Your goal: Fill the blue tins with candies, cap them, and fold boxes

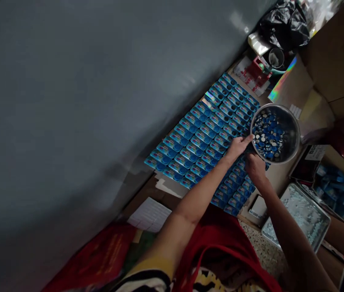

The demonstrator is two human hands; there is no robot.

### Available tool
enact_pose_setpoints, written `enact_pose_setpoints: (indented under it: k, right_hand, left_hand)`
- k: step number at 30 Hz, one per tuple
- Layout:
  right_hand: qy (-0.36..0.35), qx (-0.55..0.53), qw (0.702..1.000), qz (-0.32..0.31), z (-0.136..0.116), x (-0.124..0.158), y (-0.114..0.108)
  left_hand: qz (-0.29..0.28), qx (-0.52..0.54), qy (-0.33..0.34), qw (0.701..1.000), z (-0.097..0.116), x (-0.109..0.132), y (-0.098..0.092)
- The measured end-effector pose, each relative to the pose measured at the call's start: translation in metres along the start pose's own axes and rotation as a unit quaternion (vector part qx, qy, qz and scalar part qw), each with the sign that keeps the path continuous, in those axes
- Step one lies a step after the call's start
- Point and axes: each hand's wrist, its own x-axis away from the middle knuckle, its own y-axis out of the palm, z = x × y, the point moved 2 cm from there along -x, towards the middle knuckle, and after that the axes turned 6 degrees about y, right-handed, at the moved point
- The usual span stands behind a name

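many blue-and-white discs in a metal bowl

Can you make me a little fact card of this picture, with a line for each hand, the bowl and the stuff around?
Left hand: gripping the rim of a metal bowl
Right hand: curled, just below the bowl; can't tell if it holds anything
In the bowl: blue and silvery round pieces
Beside the bowl: blue cards in rows
Near the right arm: a tray of small, pale pieces
Far end: black plastic bag
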Motion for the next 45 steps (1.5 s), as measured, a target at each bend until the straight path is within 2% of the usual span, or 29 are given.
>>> enact_pose_setpoints:
  k: [2, 4, 6, 7, 9, 11, 13, 15, 17, 19, 24, 27, 29, 31, 33, 36, 38, 41, 43, 45]
  right_hand:
    - [-0.002, 0.013, 0.999, -0.038, 0.02, 0.007, -0.001]
    - [-0.003, -0.009, 0.995, -0.098, 0.035, 0.014, 0.001]
    - [0.008, -0.073, 0.989, -0.13, 0.04, 0.017, 0.005]
    - [0.016, -0.121, 0.985, -0.121, 0.037, 0.016, 0.007]
    - [0.022, -0.218, 0.974, -0.062, 0.021, 0.003, 0.011]
    - [0.013, -0.276, 0.961, 0.015, -0.003, -0.022, 0.013]
    - [0.0, -0.27, 0.96, 0.066, -0.029, -0.055, 0.013]
    - [-0.003, -0.223, 0.972, 0.077, -0.049, -0.087, 0.011]
    - [-0.002, -0.161, 0.985, 0.061, -0.06, -0.111, 0.007]
    - [-0.001, -0.101, 0.994, 0.033, -0.064, -0.126, 0.004]
    - [0.034, -0.034, 0.999, -0.026, -0.053, -0.157, -0.001]
    - [0.049, -0.048, 0.997, -0.034, -0.044, -0.177, -0.003]
    - [0.047, -0.046, 0.997, -0.035, -0.044, -0.179, -0.007]
    - [0.035, -0.026, 0.999, -0.033, -0.052, -0.169, -0.01]
    - [0.013, -0.016, 1.0, -0.013, -0.066, -0.146, -0.011]
    - [-0.059, -0.102, 0.993, 0.028, -0.087, -0.103, -0.007]
    - [-0.145, -0.209, 0.967, 0.013, -0.098, -0.077, 0.001]
    - [-0.262, -0.347, 0.899, -0.062, -0.104, -0.052, 0.014]
    - [-0.276, -0.39, 0.873, -0.1, -0.101, -0.045, 0.023]
    - [-0.26, -0.401, 0.871, -0.112, -0.095, -0.043, 0.029]
  left_hand:
    - [-0.017, -0.098, 0.049, 0.994, 0.004, -0.006, 0.023]
    - [-0.023, -0.159, 0.071, 0.984, 0.007, -0.007, 0.035]
    - [0.011, -0.186, 0.081, 0.979, 0.008, -0.004, 0.03]
    - [0.03, -0.19, 0.085, 0.978, 0.009, -0.002, 0.02]
    - [0.046, -0.166, 0.085, 0.981, 0.009, 0.003, -0.012]
    - [0.049, -0.079, 0.051, 0.994, 0.008, 0.011, -0.055]
    - [0.128, 0.058, -0.012, 0.99, 0.006, 0.023, -0.105]
    - [0.196, 0.169, -0.021, 0.966, 0.006, 0.037, -0.147]
    - [0.204, 0.251, -0.034, 0.946, 0.006, 0.051, -0.173]
    - [0.178, 0.318, -0.052, 0.93, 0.006, 0.062, -0.186]
    - [0.104, 0.397, -0.064, 0.91, -0.002, 0.068, -0.186]
    - [0.069, 0.395, -0.048, 0.915, -0.01, 0.064, -0.181]
    - [0.052, 0.382, -0.042, 0.922, -0.014, 0.064, -0.176]
    - [0.04, 0.373, -0.046, 0.926, -0.017, 0.066, -0.171]
    - [0.029, 0.369, -0.053, 0.927, -0.02, 0.068, -0.167]
    - [0.01, 0.361, -0.056, 0.931, -0.025, 0.07, -0.162]
    - [-0.004, 0.356, -0.057, 0.933, -0.029, 0.069, -0.161]
    - [-0.016, 0.351, -0.059, 0.934, -0.037, 0.065, -0.159]
    - [-0.01, 0.341, -0.072, 0.937, -0.042, 0.063, -0.156]
    - [0.007, 0.323, -0.098, 0.941, -0.047, 0.062, -0.152]
